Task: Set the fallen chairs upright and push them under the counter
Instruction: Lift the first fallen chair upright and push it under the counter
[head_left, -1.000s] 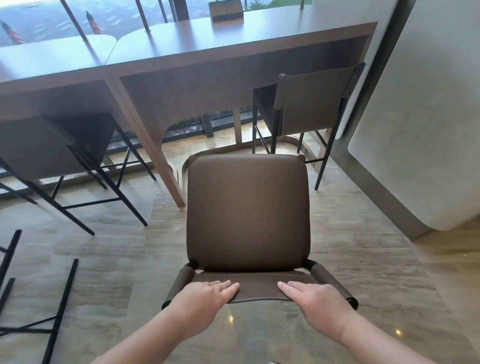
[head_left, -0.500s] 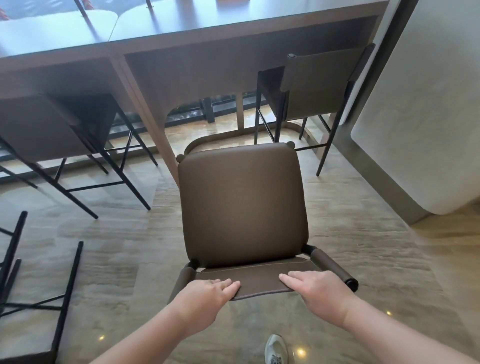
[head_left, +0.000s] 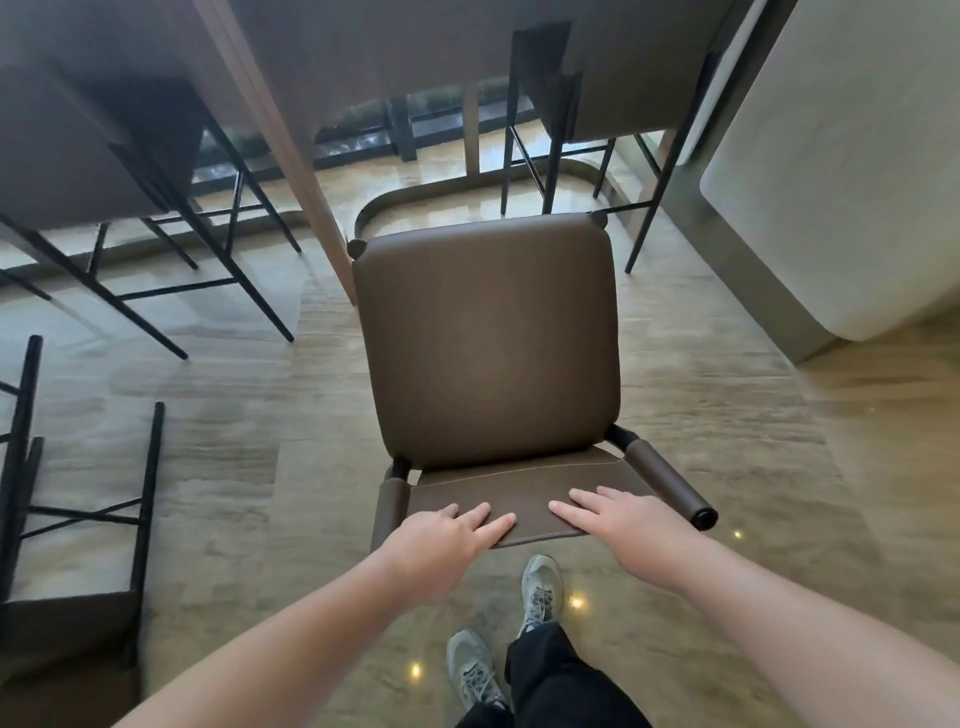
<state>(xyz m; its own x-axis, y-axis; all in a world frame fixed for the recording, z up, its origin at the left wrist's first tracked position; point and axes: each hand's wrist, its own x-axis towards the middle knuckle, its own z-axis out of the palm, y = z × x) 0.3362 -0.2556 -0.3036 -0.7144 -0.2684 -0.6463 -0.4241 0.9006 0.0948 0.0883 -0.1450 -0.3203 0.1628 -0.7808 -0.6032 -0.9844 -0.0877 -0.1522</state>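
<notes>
A brown leather chair (head_left: 488, 338) stands upright right in front of me, its seat facing the counter (head_left: 280, 119). My left hand (head_left: 441, 540) and my right hand (head_left: 623, 525) lie with straight fingers on top of its backrest (head_left: 524, 488). The seat's far edge sits close to the counter's slanted wooden leg. At the left edge, a fallen chair (head_left: 78, 519) lies on the floor with its black legs pointing away from me.
Two more chairs stand tucked under the counter, one at the left (head_left: 104, 156) and one at the right (head_left: 613, 93). A pale rounded wall panel (head_left: 841, 171) bounds the right side. My shoes (head_left: 540, 587) stand on the stone floor behind the chair.
The chair has slid forward toward the counter with both hands on its backrest. I have stepped after it, and my view has tilted down, so my feet show.
</notes>
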